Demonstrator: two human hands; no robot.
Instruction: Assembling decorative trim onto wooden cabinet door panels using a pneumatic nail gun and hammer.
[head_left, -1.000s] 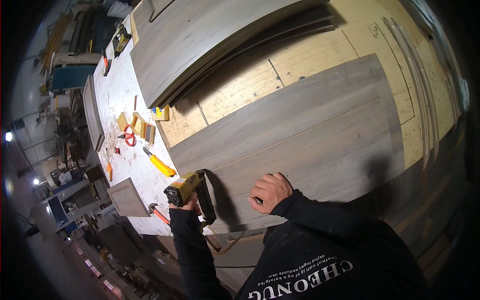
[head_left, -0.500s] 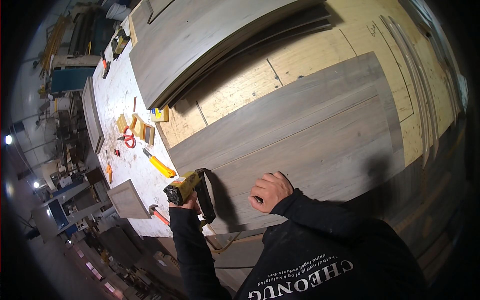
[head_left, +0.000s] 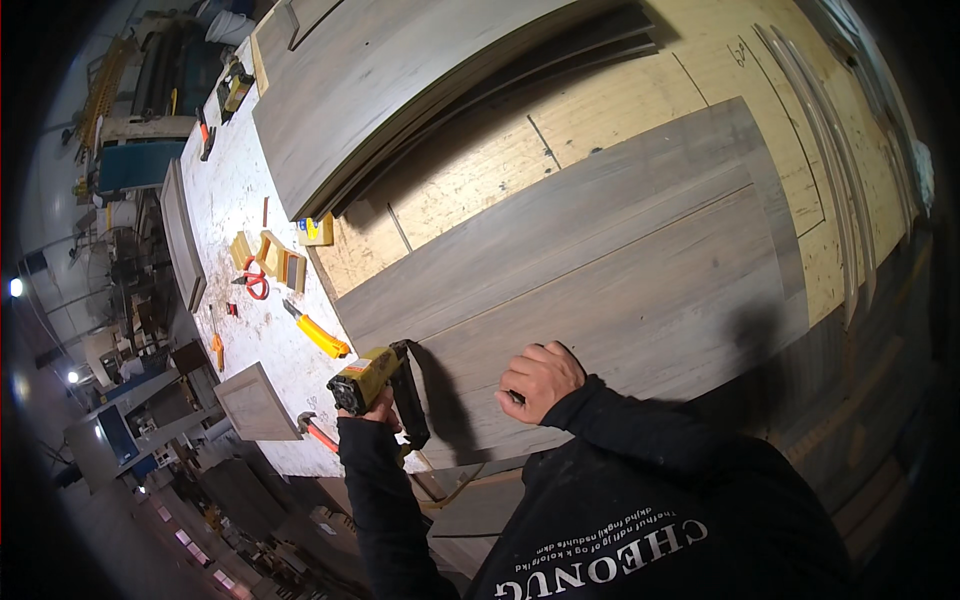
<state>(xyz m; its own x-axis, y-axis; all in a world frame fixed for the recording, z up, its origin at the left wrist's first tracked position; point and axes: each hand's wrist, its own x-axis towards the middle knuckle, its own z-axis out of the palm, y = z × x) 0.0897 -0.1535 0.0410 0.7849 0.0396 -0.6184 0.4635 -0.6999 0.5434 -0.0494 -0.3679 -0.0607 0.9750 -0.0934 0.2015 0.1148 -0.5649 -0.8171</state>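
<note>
My left hand (head_left: 381,406) is wrapped round the grip of a yellow and black nail gun (head_left: 372,374). The gun's long black magazine lies over the left end of a grey-brown wooden cabinet door panel (head_left: 610,265), casting a shadow on the wood. Further right, my right hand (head_left: 541,383) is curled into a fist above the near part of the same panel. A small dark spot shows at the curl of its fingers; whether that is a held thing or a shadowed gap cannot be made out.
On the white tabletop left of the panel lie a yellow utility knife (head_left: 318,334), red-handled pliers (head_left: 256,280), wood blocks (head_left: 291,269), a screwdriver (head_left: 217,346), a hammer (head_left: 318,432) and a small framed panel (head_left: 257,402). Stacked grey panels (head_left: 400,90) lie beyond. Thin strips (head_left: 815,130) run along the right.
The view has shifted very slightly. Both hands and the nail gun stay in practically the same place over the panel.
</note>
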